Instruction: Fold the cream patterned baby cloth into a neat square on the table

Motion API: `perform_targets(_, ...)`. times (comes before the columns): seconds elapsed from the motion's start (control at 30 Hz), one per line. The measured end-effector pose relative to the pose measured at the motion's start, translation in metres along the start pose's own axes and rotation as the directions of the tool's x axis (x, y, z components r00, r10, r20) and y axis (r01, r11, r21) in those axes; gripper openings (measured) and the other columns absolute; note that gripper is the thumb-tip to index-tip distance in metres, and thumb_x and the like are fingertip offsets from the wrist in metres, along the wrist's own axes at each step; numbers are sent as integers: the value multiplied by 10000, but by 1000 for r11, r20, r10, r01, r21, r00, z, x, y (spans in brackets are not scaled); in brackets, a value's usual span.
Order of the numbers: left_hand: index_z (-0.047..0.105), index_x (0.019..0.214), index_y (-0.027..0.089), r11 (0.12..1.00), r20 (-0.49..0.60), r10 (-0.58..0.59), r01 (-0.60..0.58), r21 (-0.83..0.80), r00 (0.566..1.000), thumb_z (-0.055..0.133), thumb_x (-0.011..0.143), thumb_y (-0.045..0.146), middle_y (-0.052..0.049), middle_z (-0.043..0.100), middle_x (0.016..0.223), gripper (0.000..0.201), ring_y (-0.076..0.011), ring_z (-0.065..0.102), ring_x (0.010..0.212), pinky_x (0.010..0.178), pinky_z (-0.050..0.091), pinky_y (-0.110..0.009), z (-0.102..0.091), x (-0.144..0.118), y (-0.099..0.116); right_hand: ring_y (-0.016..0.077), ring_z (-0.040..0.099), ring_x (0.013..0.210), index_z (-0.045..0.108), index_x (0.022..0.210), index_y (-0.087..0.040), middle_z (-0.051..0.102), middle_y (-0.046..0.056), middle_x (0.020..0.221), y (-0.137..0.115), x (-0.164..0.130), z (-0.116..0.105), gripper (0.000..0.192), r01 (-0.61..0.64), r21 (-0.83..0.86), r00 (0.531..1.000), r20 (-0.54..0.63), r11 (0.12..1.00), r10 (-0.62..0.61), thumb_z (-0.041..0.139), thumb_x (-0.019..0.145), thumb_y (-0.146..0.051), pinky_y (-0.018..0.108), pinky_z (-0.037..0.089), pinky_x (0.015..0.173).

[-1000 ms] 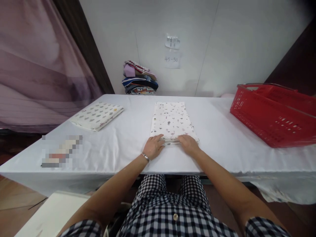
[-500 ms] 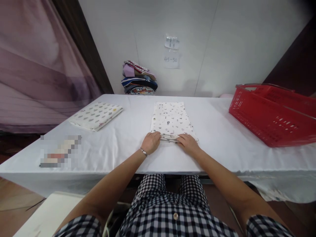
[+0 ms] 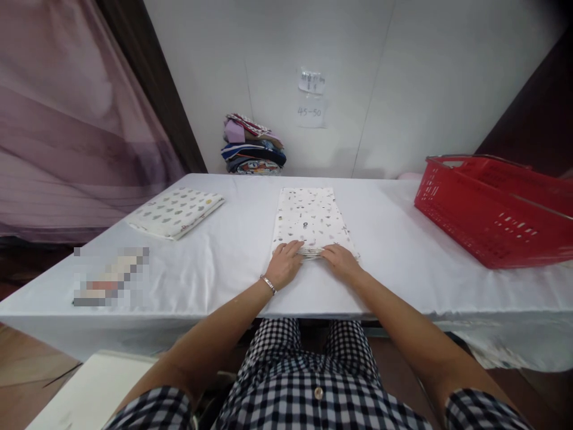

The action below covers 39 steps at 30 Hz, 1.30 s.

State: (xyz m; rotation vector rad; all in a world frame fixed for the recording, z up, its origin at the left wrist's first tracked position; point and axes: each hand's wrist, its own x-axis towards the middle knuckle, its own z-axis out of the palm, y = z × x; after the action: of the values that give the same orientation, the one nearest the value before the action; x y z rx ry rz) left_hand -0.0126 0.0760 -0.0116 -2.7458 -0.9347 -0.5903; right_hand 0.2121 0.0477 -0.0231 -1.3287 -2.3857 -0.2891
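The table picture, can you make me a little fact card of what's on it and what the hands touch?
Middle of table: white folded cloth with little printed pictures
Left hand: touching that cloth's near edge; bracelet on the wrist
Right hand: touching the same edge, farther right
Table's left side: grey-patterned folded cloth; a pixelated item nearer
Table's right side: red basket

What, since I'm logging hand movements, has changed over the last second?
The left hand has moved rightward along the near edge of the printed cloth, narrowing its gap to the right hand. Both hands still touch the cloth. The right hand, grey-patterned cloth, red basket and fabric stack stayed about where they were.
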Motion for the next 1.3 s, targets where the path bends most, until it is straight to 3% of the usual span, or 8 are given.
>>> perform_targets(0.2,625,738,164,1000,3,5,-5,-1,1000,409,864,154,-67,530,1245,250,-243,397,1208,945,336,-429,5,12,4,173,508,836,608,931,-176,597,68,941,1,0,3,214,-19,-9,999,-34,1000,18,432,843,-92,299,397,756)
perform_targets(0.33,606,813,169,998,-35,10,-12,-69,999,393,870,150,-67,542,1206,222,-218,382,1217,955,335,-400,-1,6,6,186,509,860,594,959,-170,588,92,975,-2,-5,4,233,-39,-4,997,-63,999,39,413,843,-80,323,395,774)
perform_targets(0.5,565,842,169,991,-74,-57,48,-128,996,377,868,134,-83,557,1148,193,-203,432,1155,910,370,-383,0,-3,5,203,484,943,573,995,-165,565,104,1052,-7,-9,1,222,34,8,999,-15,999,-34,454,820,-98,335,386,800)
perform_targets(0.73,534,833,172,978,-119,-114,91,-188,986,397,861,145,-90,575,1091,143,-186,504,1043,900,376,-381,3,4,8,201,484,871,575,918,-169,570,92,965,-13,-4,1,127,-68,-83,997,27,994,71,461,870,-195,326,371,748)
perform_targets(1.0,547,884,186,995,-4,-90,90,-38,996,418,806,79,-89,570,1148,185,-206,530,1031,925,356,-419,0,-7,1,191,481,817,597,904,-168,583,86,914,-4,-7,1,170,-1,-96,999,34,995,4,446,848,-115,311,359,732)
perform_targets(1.3,548,942,176,978,-8,-188,188,87,982,400,759,27,-113,524,1217,279,-248,500,1064,871,380,-425,-3,-7,0,174,501,790,592,930,-190,597,59,894,4,-9,7,205,-40,-14,998,-44,999,40,404,874,-132,287,379,723)
